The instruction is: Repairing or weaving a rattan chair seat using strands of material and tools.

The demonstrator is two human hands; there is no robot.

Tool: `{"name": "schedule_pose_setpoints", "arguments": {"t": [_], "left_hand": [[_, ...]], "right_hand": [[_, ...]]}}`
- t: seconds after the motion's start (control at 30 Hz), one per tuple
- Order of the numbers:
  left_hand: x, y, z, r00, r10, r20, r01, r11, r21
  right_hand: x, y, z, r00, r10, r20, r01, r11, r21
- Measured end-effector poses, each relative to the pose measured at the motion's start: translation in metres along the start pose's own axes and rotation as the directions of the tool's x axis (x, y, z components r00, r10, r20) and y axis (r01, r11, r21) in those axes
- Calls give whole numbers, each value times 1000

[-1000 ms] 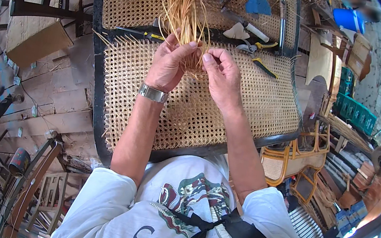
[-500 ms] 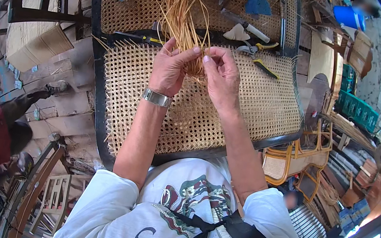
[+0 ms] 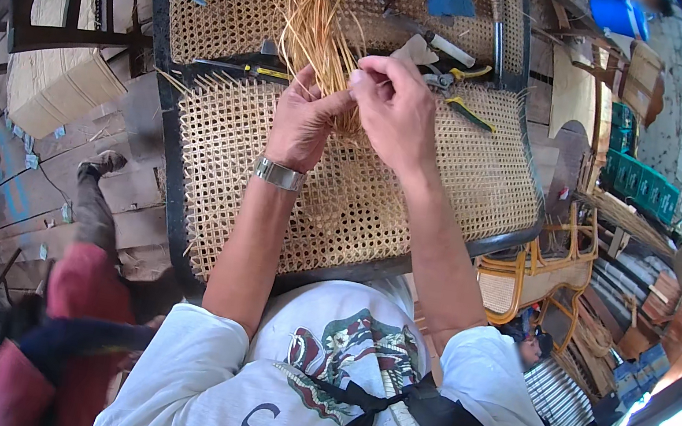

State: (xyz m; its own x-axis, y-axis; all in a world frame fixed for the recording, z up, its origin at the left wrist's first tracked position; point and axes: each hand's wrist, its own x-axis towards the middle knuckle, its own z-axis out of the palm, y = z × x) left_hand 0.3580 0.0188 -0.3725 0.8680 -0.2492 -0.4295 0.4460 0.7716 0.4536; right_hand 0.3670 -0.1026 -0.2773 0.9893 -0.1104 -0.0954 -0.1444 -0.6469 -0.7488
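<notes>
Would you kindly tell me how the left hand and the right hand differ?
The left hand grips the strands from the left; the right hand has its thumb and forefinger at their right edge. The left hand has a watch at its wrist; the right hand has none. Both are ungloved.

Furn. wkshp (tools (image 3: 497,42), cane strands (image 3: 315,13), chair frame (image 3: 65,43)).

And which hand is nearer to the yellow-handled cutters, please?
Right. The right hand is just left of the yellow-handled cutters; the left hand is farther left, holding the strand bundle.
</notes>
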Motion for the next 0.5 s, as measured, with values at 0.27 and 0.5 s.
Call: {"name": "schedule_pose_setpoints", "arguments": {"t": [0.27, 0.5], "left_hand": [[-1, -1, 7, 999, 17, 44, -19, 998, 56], [-4, 0, 12, 1000, 16, 1, -17, 996, 88]], "right_hand": [[15, 16, 11, 997, -33, -67, 28, 996, -84], [14, 28, 6, 984, -23, -176, 16, 999, -37]]}}
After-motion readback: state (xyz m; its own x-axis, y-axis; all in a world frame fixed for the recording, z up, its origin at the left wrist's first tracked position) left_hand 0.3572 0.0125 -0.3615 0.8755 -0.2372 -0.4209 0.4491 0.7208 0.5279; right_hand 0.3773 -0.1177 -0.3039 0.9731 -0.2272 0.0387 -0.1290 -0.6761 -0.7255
